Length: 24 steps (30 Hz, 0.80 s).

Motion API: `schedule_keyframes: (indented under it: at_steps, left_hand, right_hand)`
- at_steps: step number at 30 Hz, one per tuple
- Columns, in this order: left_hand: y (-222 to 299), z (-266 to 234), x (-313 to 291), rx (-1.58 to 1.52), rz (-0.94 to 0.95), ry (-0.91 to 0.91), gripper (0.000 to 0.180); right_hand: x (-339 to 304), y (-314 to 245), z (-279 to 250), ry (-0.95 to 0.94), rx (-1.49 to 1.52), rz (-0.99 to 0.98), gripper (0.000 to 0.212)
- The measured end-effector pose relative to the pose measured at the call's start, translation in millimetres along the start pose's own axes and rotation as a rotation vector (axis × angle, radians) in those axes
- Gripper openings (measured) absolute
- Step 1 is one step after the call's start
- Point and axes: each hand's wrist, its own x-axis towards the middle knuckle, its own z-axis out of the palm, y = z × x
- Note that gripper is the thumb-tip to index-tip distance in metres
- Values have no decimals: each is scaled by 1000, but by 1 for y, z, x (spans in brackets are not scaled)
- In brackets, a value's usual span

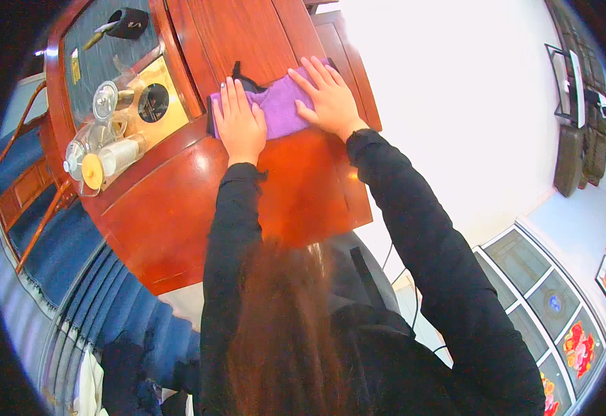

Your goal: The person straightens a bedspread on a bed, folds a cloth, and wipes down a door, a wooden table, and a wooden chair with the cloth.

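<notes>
A purple cloth (281,111) lies folded on the reddish-brown wooden table, near its edge. My left hand (239,130) rests flat on the cloth's left end, fingers stretched forward. On its right end lies my right hand (332,104), palm down with the fingers and thumb spread. Black fabric with a short strap (246,82) shows along the cloth's far edge; how much of it lies underneath is hidden. Neither hand grips anything.
Left of the cloth are a gold box (166,111) with a black disc, a clear glass pot (106,99) and a container with a yellow lid (93,171). A black cup (129,24) lies farther back. A wooden chair (39,225) stands at the left.
</notes>
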Motion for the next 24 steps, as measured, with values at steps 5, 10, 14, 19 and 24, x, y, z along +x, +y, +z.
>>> schedule_keyframes:
  at_steps: [5, 10, 14, 19, 24]
  left_hand:
    - [-4, -8, -7, -27, -40, -51, 61]
    - [1, -9, 0, -82, -65, -93, 62]
    - [-3, -9, -2, -93, -73, -73, 61]
    - [-2, -9, -4, -104, -43, -25, 58]
    - [-5, -3, -6, -124, -10, 98, 53]
  right_hand:
    - [1, -9, -3, -26, 60, 33, 61]
    - [1, -5, -6, -63, 38, 83, 61]
    - [3, -8, -2, -50, 28, 57, 62]
    - [-3, -4, 5, 23, 89, 78, 72]
    - [-2, -6, 8, 33, -42, -5, 64]
